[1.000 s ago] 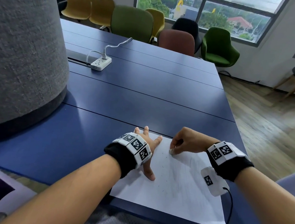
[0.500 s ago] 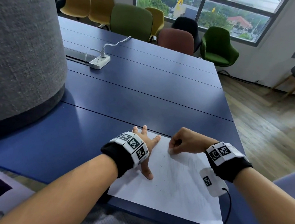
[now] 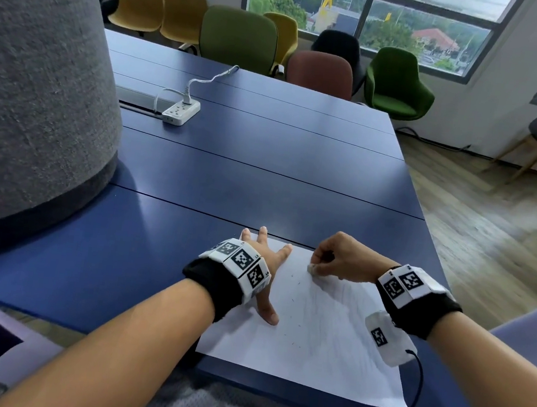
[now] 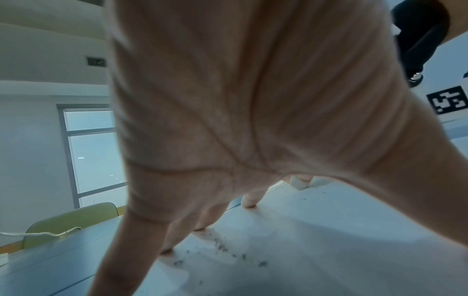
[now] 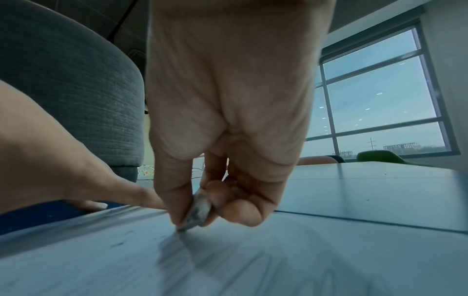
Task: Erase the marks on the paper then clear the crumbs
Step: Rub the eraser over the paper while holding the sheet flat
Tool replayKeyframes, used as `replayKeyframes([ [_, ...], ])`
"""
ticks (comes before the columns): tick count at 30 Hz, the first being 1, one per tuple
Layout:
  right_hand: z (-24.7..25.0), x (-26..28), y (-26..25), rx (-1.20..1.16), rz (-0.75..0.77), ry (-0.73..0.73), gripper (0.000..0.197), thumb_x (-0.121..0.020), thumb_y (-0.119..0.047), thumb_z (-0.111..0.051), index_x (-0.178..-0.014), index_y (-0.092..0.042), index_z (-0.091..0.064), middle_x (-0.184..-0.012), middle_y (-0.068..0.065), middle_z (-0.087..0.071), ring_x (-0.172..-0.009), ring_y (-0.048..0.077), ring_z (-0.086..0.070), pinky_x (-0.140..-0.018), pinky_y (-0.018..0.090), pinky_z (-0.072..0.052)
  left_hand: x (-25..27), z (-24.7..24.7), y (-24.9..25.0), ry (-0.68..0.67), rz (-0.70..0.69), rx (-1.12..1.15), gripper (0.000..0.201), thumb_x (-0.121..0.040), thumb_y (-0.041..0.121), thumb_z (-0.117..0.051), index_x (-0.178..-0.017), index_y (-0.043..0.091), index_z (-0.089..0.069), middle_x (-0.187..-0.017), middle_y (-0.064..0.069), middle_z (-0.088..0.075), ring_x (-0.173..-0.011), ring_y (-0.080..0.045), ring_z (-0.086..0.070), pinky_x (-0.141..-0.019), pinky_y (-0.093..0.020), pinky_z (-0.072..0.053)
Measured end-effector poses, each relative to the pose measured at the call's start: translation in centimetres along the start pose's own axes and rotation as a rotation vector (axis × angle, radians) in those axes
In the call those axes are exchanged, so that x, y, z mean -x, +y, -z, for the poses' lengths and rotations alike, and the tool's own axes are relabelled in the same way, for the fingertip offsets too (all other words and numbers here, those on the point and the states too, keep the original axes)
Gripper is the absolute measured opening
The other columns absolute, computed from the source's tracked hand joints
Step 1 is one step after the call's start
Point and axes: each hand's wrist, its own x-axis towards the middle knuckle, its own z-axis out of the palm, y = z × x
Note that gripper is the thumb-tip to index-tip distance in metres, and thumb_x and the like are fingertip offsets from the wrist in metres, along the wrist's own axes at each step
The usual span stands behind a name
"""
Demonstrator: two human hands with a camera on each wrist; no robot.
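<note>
A white sheet of paper [image 3: 320,350] with faint pencil marks lies at the near edge of the blue table [image 3: 263,176]. My left hand [image 3: 265,263] presses flat on the sheet's left side, fingers spread and straight. My right hand [image 3: 337,261] pinches a small grey-smudged eraser [image 3: 311,268] and holds its tip on the paper near the far edge. In the right wrist view the eraser [image 5: 198,210] sits between thumb and fingers over the paper [image 5: 253,260]. Dark eraser crumbs [image 4: 228,250] lie scattered on the paper [image 4: 329,240] by my left fingers.
A big grey fabric-covered column [image 3: 40,83] rises at the left on the table. A white power strip [image 3: 181,111] with a cable lies further back. Coloured chairs [image 3: 239,36] line the far side. The table's right edge drops to a wooden floor [image 3: 490,245].
My right hand with the eraser has shifted only slightly over the paper's far part. The left hand stays pressed in place.
</note>
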Motion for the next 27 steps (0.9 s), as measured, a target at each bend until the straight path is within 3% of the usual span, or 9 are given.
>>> replayKeyframes([
  [3, -0.1, 0.6, -0.3, 0.006, 0.025, -0.189, 0.010, -0.082, -0.023, -0.074, -0.082, -0.012, -0.074, -0.073, 0.006, -0.071, -0.058, 0.009, -0.056, -0.055, 0.024, -0.050, 0.2, 0.1, 0.1, -0.005, 0.011, -0.012, 0.143, -0.057, 0.065, -0.085, -0.155, 0.037, 0.015, -0.159, -0.019, 0.027, -0.147, -0.049, 0.013, -0.114, -0.067, -0.021],
  [8, -0.4, 0.8, -0.3, -0.065, 0.006, 0.033, 0.011, -0.081, -0.022, -0.077, -0.081, -0.011, -0.075, -0.063, -0.004, -0.064, -0.052, 0.005, -0.052, -0.051, 0.019, -0.045, 0.2, 0.1, 0.1, -0.002, 0.002, -0.010, 0.142, -0.058, 0.064, -0.085, -0.155, 0.036, 0.015, -0.160, -0.019, 0.026, -0.147, -0.048, 0.014, -0.114, -0.066, -0.021],
  [12, -1.0, 2.1, -1.1, -0.045, 0.039, -0.196, 0.010, -0.079, -0.023, -0.078, -0.083, -0.014, -0.076, -0.068, -0.005, -0.070, -0.055, 0.000, -0.056, -0.055, 0.012, -0.041, 0.3, 0.2, 0.1, -0.014, 0.009, -0.012, 0.143, -0.058, 0.064, -0.085, -0.155, 0.036, 0.016, -0.160, -0.018, 0.027, -0.147, -0.048, 0.014, -0.114, -0.066, -0.021],
  [17, -1.2, 2.0, -0.7, -0.115, 0.012, 0.016, 0.009, -0.079, -0.021, -0.079, -0.079, -0.012, -0.076, -0.058, -0.009, -0.065, -0.049, 0.000, -0.049, -0.052, 0.016, -0.040, 0.1, 0.1, 0.1, -0.008, 0.004, -0.010, 0.143, -0.058, 0.065, -0.085, -0.155, 0.036, 0.015, -0.160, -0.018, 0.027, -0.146, -0.048, 0.014, -0.114, -0.066, -0.021],
  [19, -1.4, 2.6, -1.2, -0.094, 0.035, -0.088, 0.008, -0.079, -0.018, -0.078, -0.079, -0.011, -0.075, -0.056, -0.011, -0.065, -0.049, -0.002, -0.052, -0.052, 0.013, -0.040, 0.2, 0.2, 0.1, -0.012, 0.007, -0.008, 0.143, -0.058, 0.065, -0.085, -0.155, 0.036, 0.016, -0.159, -0.018, 0.028, -0.146, -0.048, 0.015, -0.114, -0.066, -0.021],
  [21, -1.3, 3.1, -1.6, -0.061, 0.047, -0.206, 0.009, -0.079, -0.019, -0.078, -0.080, -0.011, -0.074, -0.065, -0.007, -0.070, -0.055, -0.001, -0.058, -0.057, 0.014, -0.044, 0.1, 0.2, 0.1, -0.014, 0.007, -0.007, 0.143, -0.058, 0.065, -0.084, -0.155, 0.036, 0.016, -0.159, -0.018, 0.028, -0.146, -0.048, 0.015, -0.115, -0.066, -0.019],
  [25, -1.4, 2.8, -1.3, -0.043, 0.031, -0.014, 0.010, -0.078, -0.021, -0.079, -0.076, -0.013, -0.074, -0.061, -0.009, -0.063, -0.049, -0.002, -0.050, -0.052, 0.014, -0.040, -0.1, 0.0, 0.0, -0.006, 0.000, -0.010, 0.144, -0.056, 0.066, -0.085, -0.155, 0.037, 0.016, -0.160, -0.019, 0.026, -0.146, -0.049, 0.014, -0.114, -0.066, -0.020],
  [27, -1.8, 3.4, -1.5, -0.039, 0.060, -0.060, 0.006, -0.078, -0.017, -0.078, -0.076, -0.015, -0.072, -0.058, -0.010, -0.060, -0.047, -0.001, -0.050, -0.051, 0.013, -0.039, -0.1, 0.0, 0.0, -0.007, 0.000, -0.015, 0.144, -0.057, 0.066, -0.085, -0.155, 0.036, 0.016, -0.160, -0.020, 0.026, -0.146, -0.049, 0.014, -0.115, -0.066, -0.020],
])
